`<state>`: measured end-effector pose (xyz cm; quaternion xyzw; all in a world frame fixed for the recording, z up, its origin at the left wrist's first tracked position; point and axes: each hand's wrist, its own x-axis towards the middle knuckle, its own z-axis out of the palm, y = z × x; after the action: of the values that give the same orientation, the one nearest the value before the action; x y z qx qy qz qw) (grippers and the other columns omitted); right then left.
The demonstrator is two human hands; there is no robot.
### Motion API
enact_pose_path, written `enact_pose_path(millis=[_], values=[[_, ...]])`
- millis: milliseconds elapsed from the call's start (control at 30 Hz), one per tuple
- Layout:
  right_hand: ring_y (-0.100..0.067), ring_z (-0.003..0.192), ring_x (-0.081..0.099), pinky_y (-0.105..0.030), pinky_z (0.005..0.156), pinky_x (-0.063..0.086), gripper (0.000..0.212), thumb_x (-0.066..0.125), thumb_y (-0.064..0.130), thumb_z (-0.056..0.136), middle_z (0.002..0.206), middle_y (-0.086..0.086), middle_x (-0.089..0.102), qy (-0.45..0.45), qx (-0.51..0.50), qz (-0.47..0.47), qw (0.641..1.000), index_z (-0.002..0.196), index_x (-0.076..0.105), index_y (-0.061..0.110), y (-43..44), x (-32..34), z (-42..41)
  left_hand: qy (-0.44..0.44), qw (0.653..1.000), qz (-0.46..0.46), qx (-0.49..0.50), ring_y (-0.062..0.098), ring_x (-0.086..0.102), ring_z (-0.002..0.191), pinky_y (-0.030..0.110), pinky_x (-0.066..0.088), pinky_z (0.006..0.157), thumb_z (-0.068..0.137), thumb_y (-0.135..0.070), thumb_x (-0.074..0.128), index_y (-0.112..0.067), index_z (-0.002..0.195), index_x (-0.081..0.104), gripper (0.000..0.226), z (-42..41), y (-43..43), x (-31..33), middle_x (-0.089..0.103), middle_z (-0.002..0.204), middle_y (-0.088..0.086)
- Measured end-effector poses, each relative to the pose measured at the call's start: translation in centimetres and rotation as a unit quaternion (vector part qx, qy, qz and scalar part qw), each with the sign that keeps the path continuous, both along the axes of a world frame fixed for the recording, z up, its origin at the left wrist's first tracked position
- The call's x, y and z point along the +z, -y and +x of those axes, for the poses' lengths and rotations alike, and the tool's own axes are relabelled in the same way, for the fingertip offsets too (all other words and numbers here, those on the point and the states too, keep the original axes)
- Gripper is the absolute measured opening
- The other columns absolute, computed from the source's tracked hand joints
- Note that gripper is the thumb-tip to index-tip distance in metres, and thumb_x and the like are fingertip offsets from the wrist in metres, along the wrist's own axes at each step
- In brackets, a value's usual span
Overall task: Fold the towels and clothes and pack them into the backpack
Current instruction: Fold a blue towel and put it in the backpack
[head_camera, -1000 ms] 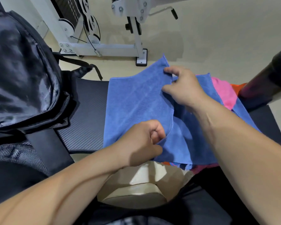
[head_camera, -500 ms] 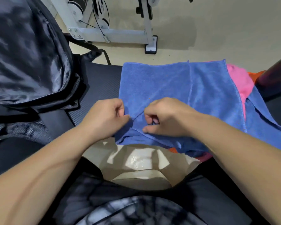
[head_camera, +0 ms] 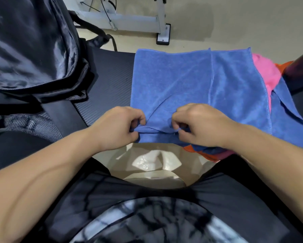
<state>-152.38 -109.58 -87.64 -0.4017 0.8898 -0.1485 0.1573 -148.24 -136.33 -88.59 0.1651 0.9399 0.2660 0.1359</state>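
Observation:
A blue towel (head_camera: 175, 81) lies folded over on a dark padded bench (head_camera: 108, 81), with a stitched hem running down its right part. My left hand (head_camera: 117, 127) pinches the towel's near edge at the left. My right hand (head_camera: 198, 125) pinches the same near edge a little to the right. A pink cloth (head_camera: 264, 71) and an orange cloth (head_camera: 208, 154) poke out from under the blue towels. The black backpack (head_camera: 29, 44) stands at the left, its zipped side facing the towel.
A white metal frame (head_camera: 138, 21) stands on the beige floor behind the bench. A dark cylinder (head_camera: 299, 64) juts in at the right edge. A second blue towel (head_camera: 287, 113) hangs off the bench at the right. My dark shorts fill the bottom.
My right hand came from the towel's far edge down to its near edge. Both hands now pinch the near edge close together. The towel's far part lies flat.

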Motion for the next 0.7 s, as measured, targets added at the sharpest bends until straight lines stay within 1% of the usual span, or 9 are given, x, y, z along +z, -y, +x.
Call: enact_pose_path(millis=[67,133,233,300,367,433,533,633,700], values=[[-0.015,0.072,0.052,-0.040,0.064,0.048,0.013,0.057,0.033,0.069,0.074,0.009,0.054,0.049,-0.016,-0.011,0.999,0.080,0.058,0.026,-0.3,0.2,-0.2,0.013,0.999,-0.002,-0.031,0.011,0.052,0.064,0.033,0.047,0.061,0.069,-0.021,0.071,-0.024,0.073,0.058,0.014,-0.1,0.3,0.0,0.058,0.067,-0.007],[-0.011,0.070,0.052,-0.040,0.064,0.048,0.016,0.060,0.040,0.069,0.072,0.009,0.055,0.082,-0.025,-0.008,0.996,0.076,0.056,0.026,-0.5,-0.1,-0.3,0.005,0.999,-0.013,-0.040,0.014,0.047,0.058,0.033,0.042,0.055,0.072,-0.020,0.078,-0.021,0.064,0.049,0.030,0.2,0.5,-0.1,0.053,0.061,-0.004],[-0.009,0.074,0.054,-0.036,0.067,0.049,0.039,0.059,0.068,0.070,0.072,0.010,0.056,0.095,-0.036,-0.004,0.995,0.080,0.054,0.031,-0.4,-0.4,-0.2,-0.047,0.997,-0.052,-0.012,0.011,0.038,0.049,0.029,0.030,0.049,0.070,-0.011,0.072,-0.024,0.062,0.036,0.039,0.7,0.4,-0.1,0.041,0.051,-0.007],[-0.008,0.076,0.054,-0.033,0.067,0.047,0.046,0.060,0.077,0.067,0.073,0.012,0.056,0.105,-0.038,0.018,0.994,0.085,0.055,0.034,-0.3,-0.5,-0.3,-0.083,0.993,-0.084,0.004,0.016,0.036,0.047,0.029,0.029,0.048,0.070,-0.010,0.071,-0.025,0.066,0.033,0.041,1.1,0.2,-0.4,0.037,0.049,-0.009],[-0.010,0.078,0.052,-0.033,0.067,0.045,0.047,0.070,0.073,0.065,0.073,0.014,0.053,0.083,-0.019,0.054,0.995,0.088,0.054,0.035,-0.1,-0.5,-0.3,-0.094,0.988,-0.119,-0.010,0.028,0.040,0.049,0.033,0.034,0.049,0.072,-0.014,0.072,-0.027,0.072,0.034,0.040,1.7,0.0,-0.8,0.040,0.052,-0.008],[-0.013,0.080,0.048,-0.034,0.069,0.043,0.045,0.074,0.065,0.066,0.074,0.016,0.047,0.029,0.008,0.085,0.996,0.091,0.051,0.035,0.3,-0.4,0.1,-0.064,0.985,-0.156,-0.047,0.032,0.050,0.057,0.038,0.043,0.053,0.078,-0.030,0.075,-0.027,0.077,0.038,0.037,2.0,-0.4,-0.6,0.050,0.058,-0.004],[-0.018,0.081,0.054,-0.035,0.068,0.046,0.027,0.070,0.038,0.070,0.077,0.014,0.053,0.041,-0.009,0.103,0.994,0.089,0.053,0.031,0.2,-0.7,0.4,0.043,0.988,-0.136,-0.065,0.012,0.053,0.061,0.034,0.046,0.060,0.075,-0.066,0.072,-0.023,0.074,0.054,0.047,1.6,-0.3,0.8,0.055,0.060,-0.009],[-0.021,0.069,0.065,-0.044,0.061,0.055,0.027,0.058,0.034,0.063,0.073,0.010,0.065,0.109,-0.027,0.122,0.986,0.089,0.057,0.032,-0.4,0.0,-0.1,0.000,0.998,-0.056,0.042,0.014,0.049,0.055,0.035,0.045,0.057,0.085,-0.060,0.065,-0.018,0.062,0.052,0.049,0.0,0.2,1.8,0.052,0.053,-0.004],[-0.013,0.071,0.058,-0.038,0.064,0.051,0.029,0.069,0.043,0.067,0.076,0.011,0.063,0.105,0.001,0.145,0.984,0.094,0.063,0.035,-0.7,1.5,-0.4,-0.028,0.989,-0.095,0.108,0.019,0.053,0.064,0.039,0.047,0.062,0.090,-0.054,0.061,-0.019,0.067,0.053,0.042,-1.5,0.2,1.7,0.056,0.060,-0.004]])
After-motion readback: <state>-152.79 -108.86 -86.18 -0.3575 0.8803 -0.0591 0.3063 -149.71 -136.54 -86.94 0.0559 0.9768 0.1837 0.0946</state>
